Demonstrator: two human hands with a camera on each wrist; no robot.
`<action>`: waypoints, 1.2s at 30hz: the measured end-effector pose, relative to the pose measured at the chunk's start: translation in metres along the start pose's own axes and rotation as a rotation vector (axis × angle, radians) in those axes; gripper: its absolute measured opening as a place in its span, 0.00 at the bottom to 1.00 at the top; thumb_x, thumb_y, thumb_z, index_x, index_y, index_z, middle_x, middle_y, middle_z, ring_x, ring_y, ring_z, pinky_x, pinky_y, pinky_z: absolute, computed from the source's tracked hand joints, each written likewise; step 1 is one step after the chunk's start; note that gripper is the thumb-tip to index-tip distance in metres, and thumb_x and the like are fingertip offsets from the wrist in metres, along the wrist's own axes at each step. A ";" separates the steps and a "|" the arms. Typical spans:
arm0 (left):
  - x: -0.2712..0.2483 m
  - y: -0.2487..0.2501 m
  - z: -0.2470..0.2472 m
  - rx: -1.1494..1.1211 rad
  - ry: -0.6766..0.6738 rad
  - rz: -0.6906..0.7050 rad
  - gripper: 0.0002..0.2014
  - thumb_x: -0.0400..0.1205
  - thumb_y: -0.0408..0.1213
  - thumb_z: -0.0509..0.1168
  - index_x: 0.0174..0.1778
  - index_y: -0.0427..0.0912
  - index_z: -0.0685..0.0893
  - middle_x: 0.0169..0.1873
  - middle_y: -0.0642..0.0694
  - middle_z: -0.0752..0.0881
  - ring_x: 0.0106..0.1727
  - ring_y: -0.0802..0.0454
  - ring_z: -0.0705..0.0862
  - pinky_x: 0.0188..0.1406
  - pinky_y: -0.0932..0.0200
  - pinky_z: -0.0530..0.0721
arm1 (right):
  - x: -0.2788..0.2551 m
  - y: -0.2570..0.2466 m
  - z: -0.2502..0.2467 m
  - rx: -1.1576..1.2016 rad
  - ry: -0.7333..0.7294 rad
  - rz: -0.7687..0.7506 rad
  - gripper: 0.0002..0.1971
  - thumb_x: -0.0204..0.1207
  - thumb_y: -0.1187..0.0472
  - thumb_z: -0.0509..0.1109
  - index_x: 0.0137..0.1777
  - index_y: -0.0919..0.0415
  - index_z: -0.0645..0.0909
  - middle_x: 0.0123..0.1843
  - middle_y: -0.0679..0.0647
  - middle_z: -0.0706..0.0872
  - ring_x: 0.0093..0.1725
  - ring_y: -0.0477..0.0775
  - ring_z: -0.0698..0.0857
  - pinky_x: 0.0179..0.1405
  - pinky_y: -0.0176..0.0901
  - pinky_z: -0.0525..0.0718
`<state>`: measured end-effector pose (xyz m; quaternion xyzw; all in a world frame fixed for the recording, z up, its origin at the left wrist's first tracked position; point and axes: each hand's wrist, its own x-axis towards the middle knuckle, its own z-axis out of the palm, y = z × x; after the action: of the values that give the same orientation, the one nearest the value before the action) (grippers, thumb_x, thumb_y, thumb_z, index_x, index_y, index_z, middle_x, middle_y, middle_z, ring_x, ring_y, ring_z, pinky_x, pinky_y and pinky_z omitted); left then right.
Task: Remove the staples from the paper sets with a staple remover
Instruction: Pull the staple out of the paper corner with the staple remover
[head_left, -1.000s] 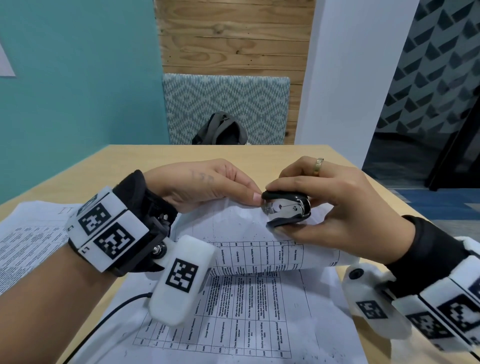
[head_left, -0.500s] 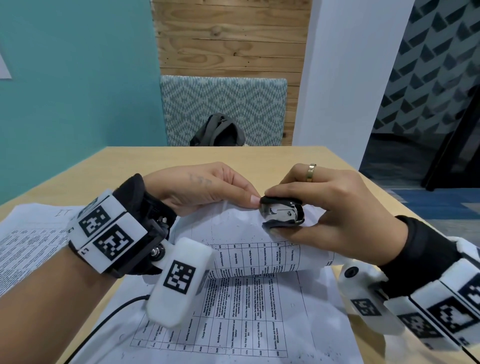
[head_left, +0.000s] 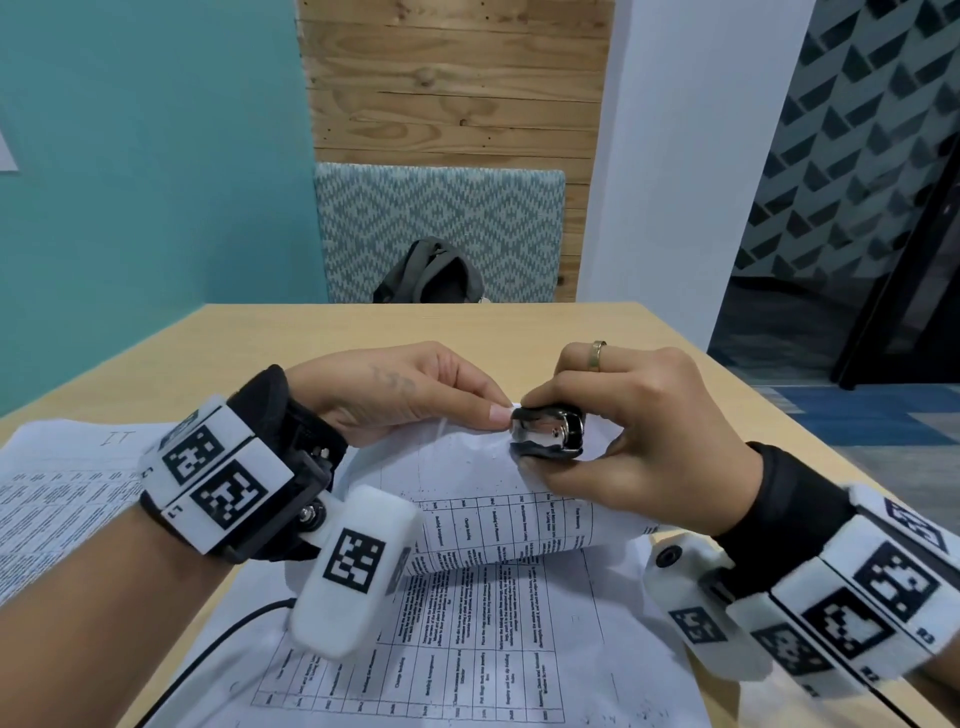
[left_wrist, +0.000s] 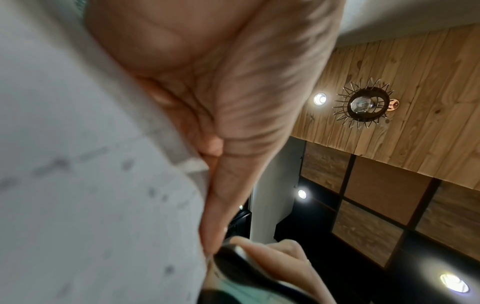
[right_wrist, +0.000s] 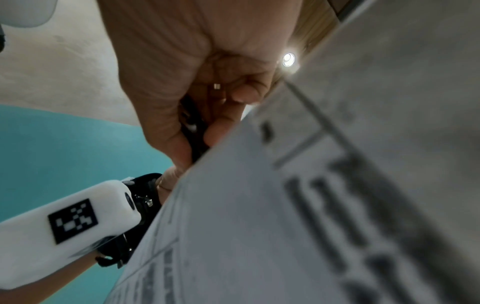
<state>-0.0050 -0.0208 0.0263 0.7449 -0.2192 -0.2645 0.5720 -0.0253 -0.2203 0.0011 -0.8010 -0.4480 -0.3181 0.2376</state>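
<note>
On a light wooden table (head_left: 545, 332), teal wall (head_left: 145, 156) behind: two printed paper sets.
Left hand (head_left: 395, 387) pinches lifted white paper set (head_left: 467, 499); right hand (head_left: 644, 415) squeezes one black-and-chrome staple remover (head_left: 548, 432); other paper set (head_left: 47, 499) lies flat.

Even, bright light is seen overhead; glare is thrown by a ceiling spotlight (left_wrist: 320, 98), and nearby paper (right_wrist: 311, 205) is blurred.

Black wristbands (head_left: 291, 415) carry white marker-printed camera blocks (head_left: 223, 480); gold ring (head_left: 598, 355).
</note>
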 end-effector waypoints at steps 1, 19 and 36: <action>0.000 0.000 -0.001 -0.007 -0.001 -0.003 0.08 0.71 0.29 0.66 0.42 0.29 0.86 0.34 0.46 0.90 0.35 0.59 0.86 0.37 0.70 0.83 | 0.000 0.001 0.000 0.010 0.003 0.006 0.07 0.62 0.57 0.77 0.38 0.59 0.88 0.30 0.47 0.81 0.25 0.52 0.78 0.24 0.46 0.79; -0.001 0.000 0.003 0.033 0.042 0.137 0.04 0.70 0.29 0.66 0.38 0.34 0.84 0.29 0.51 0.87 0.32 0.61 0.83 0.35 0.72 0.79 | -0.001 0.010 -0.007 0.493 0.072 0.161 0.15 0.58 0.54 0.79 0.45 0.54 0.89 0.36 0.49 0.86 0.37 0.43 0.84 0.37 0.32 0.80; 0.000 0.000 0.006 0.149 0.100 0.185 0.09 0.75 0.35 0.68 0.42 0.32 0.83 0.35 0.43 0.85 0.33 0.59 0.82 0.35 0.71 0.80 | 0.001 0.013 -0.014 0.355 0.088 0.178 0.18 0.56 0.50 0.78 0.45 0.57 0.89 0.37 0.52 0.86 0.38 0.48 0.85 0.37 0.40 0.82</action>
<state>-0.0084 -0.0249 0.0250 0.7741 -0.2773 -0.1561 0.5472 -0.0176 -0.2354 0.0100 -0.7682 -0.4139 -0.2464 0.4217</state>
